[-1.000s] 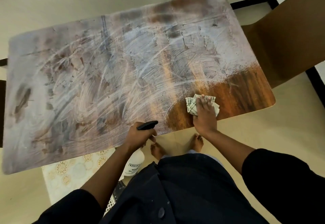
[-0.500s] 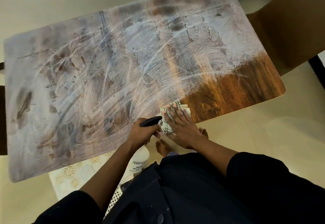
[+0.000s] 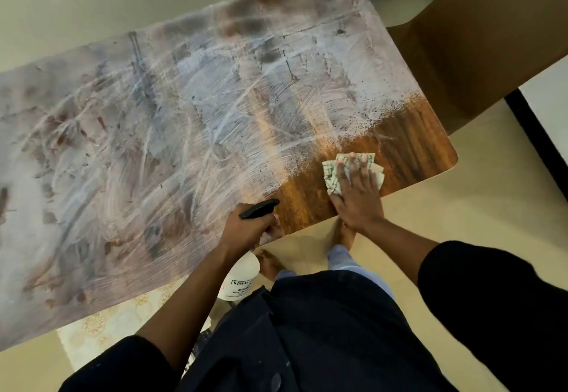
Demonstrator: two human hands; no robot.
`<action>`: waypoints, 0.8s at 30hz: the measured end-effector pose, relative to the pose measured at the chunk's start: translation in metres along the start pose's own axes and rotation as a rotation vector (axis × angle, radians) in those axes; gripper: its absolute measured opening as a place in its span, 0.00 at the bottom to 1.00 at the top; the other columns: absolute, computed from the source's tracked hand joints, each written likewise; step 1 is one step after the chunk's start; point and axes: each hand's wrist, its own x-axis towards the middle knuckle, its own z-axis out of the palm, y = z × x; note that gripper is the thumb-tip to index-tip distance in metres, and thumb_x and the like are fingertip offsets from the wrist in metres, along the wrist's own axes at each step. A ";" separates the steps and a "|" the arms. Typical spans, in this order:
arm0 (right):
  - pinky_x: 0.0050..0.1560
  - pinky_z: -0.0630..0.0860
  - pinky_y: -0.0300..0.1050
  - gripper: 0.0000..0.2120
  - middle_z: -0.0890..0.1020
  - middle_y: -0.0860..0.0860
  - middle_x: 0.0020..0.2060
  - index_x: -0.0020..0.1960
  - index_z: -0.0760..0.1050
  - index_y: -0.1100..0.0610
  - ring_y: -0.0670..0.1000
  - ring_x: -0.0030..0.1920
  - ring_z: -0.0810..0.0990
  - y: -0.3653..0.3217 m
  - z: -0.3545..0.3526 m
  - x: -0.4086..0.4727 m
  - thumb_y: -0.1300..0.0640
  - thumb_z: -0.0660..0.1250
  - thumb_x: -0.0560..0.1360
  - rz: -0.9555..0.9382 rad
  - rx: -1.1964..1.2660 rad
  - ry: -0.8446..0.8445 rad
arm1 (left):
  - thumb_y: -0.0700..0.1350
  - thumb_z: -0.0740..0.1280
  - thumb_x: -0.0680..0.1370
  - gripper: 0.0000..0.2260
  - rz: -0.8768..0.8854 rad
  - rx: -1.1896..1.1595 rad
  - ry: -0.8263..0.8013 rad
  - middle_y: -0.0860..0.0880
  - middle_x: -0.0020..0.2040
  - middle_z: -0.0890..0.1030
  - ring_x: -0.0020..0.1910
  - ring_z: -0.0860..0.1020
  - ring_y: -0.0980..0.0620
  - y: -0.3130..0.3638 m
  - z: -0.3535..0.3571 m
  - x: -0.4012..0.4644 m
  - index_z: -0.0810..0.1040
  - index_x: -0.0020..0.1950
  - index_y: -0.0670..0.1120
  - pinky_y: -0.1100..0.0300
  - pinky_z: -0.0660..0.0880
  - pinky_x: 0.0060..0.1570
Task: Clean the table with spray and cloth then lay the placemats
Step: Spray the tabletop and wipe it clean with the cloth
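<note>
Nearest the body, the left hand curls round the neck of the spray bottle, which hangs below the near edge of the table with its black trigger head showing above the knuckles. Just beyond, the right hand lies flat with fingers spread on the folded cloth, pressing it onto the bare wood at the near right corner. That corner shows clean brown grain; further out, almost the whole top is covered in a white, streaky film. To wipe well, I would judge the hand should keep even pressure through the palm, work in overlapping strokes from the clean patch outward into the film, and refold the cloth to a fresh face once it loads up. A patterned mat, perhaps a placemat, lies on the floor under the table's near edge. Beyond the far right corner stands a brown chair.
</note>
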 end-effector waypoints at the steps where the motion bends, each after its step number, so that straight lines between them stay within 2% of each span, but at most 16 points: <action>1: 0.81 0.36 0.58 0.39 0.35 0.55 0.82 0.84 0.36 0.49 0.61 0.81 0.31 -0.005 0.002 -0.001 0.38 0.50 0.80 -0.019 0.001 -0.005 | 0.39 0.72 0.78 0.07 0.002 0.002 0.009 0.40 0.38 0.88 0.21 0.73 0.53 0.006 0.005 -0.001 0.87 0.44 0.38 0.61 0.70 0.25; 3: 0.81 0.38 0.61 0.38 0.37 0.55 0.82 0.84 0.38 0.48 0.60 0.81 0.31 -0.017 0.007 -0.005 0.40 0.52 0.81 -0.127 -0.010 -0.050 | 0.39 0.72 0.78 0.08 0.010 0.001 0.025 0.39 0.37 0.87 0.22 0.73 0.53 0.016 0.014 -0.001 0.86 0.41 0.37 0.62 0.70 0.25; 5: 0.81 0.41 0.61 0.36 0.41 0.55 0.83 0.85 0.44 0.48 0.59 0.81 0.33 -0.021 0.011 -0.007 0.41 0.50 0.80 -0.313 -0.021 -0.080 | 0.39 0.73 0.78 0.08 0.009 0.004 0.044 0.40 0.36 0.87 0.23 0.75 0.53 0.025 0.024 0.002 0.87 0.43 0.37 0.63 0.70 0.25; 7: 0.82 0.40 0.59 0.35 0.44 0.54 0.84 0.85 0.49 0.49 0.58 0.82 0.36 -0.013 0.014 -0.009 0.42 0.51 0.80 -0.490 -0.052 -0.075 | 0.41 0.74 0.78 0.07 0.006 0.006 0.051 0.41 0.37 0.88 0.26 0.77 0.51 0.034 0.033 0.004 0.88 0.43 0.39 0.62 0.71 0.26; 10: 0.81 0.37 0.54 0.35 0.44 0.51 0.84 0.85 0.48 0.48 0.56 0.83 0.37 0.021 0.005 0.000 0.43 0.52 0.80 -0.609 -0.080 -0.084 | 0.41 0.74 0.78 0.06 0.003 -0.010 0.069 0.41 0.37 0.87 0.25 0.75 0.49 0.051 0.051 0.009 0.88 0.44 0.40 0.61 0.70 0.25; 13: 0.82 0.39 0.55 0.36 0.44 0.51 0.83 0.85 0.47 0.48 0.55 0.83 0.37 0.066 -0.013 0.011 0.43 0.49 0.78 -0.540 -0.070 -0.071 | 0.40 0.74 0.79 0.07 0.032 -0.024 0.043 0.39 0.36 0.87 0.23 0.73 0.50 0.069 0.068 0.012 0.88 0.44 0.39 0.61 0.70 0.24; 16: 0.81 0.48 0.60 0.35 0.49 0.54 0.84 0.84 0.48 0.47 0.56 0.83 0.42 0.123 -0.034 0.021 0.45 0.55 0.80 -0.291 0.007 0.000 | 0.39 0.73 0.80 0.08 0.040 -0.021 0.044 0.39 0.36 0.87 0.23 0.74 0.53 0.087 0.088 0.017 0.87 0.43 0.38 0.62 0.70 0.25; 18: 0.81 0.50 0.60 0.34 0.50 0.53 0.84 0.84 0.50 0.48 0.58 0.83 0.45 0.156 -0.051 0.028 0.44 0.55 0.80 -0.158 0.031 0.024 | 0.37 0.72 0.80 0.08 0.057 -0.043 0.042 0.37 0.37 0.86 0.22 0.74 0.55 0.099 0.101 0.019 0.87 0.44 0.35 0.64 0.71 0.26; 21: 0.80 0.53 0.61 0.33 0.57 0.56 0.83 0.82 0.59 0.51 0.60 0.82 0.53 0.183 -0.073 0.034 0.43 0.57 0.79 -0.118 0.000 0.053 | 0.37 0.72 0.80 0.07 0.092 -0.047 0.026 0.36 0.38 0.86 0.22 0.76 0.55 0.115 0.121 0.024 0.87 0.45 0.35 0.66 0.71 0.26; 24: 0.72 0.62 0.59 0.29 0.69 0.58 0.75 0.75 0.72 0.51 0.61 0.74 0.67 0.187 -0.078 0.026 0.44 0.64 0.76 -0.084 -0.033 0.133 | 0.39 0.73 0.80 0.07 0.104 -0.011 0.028 0.38 0.38 0.87 0.27 0.79 0.50 0.127 0.136 0.031 0.87 0.45 0.38 0.64 0.72 0.27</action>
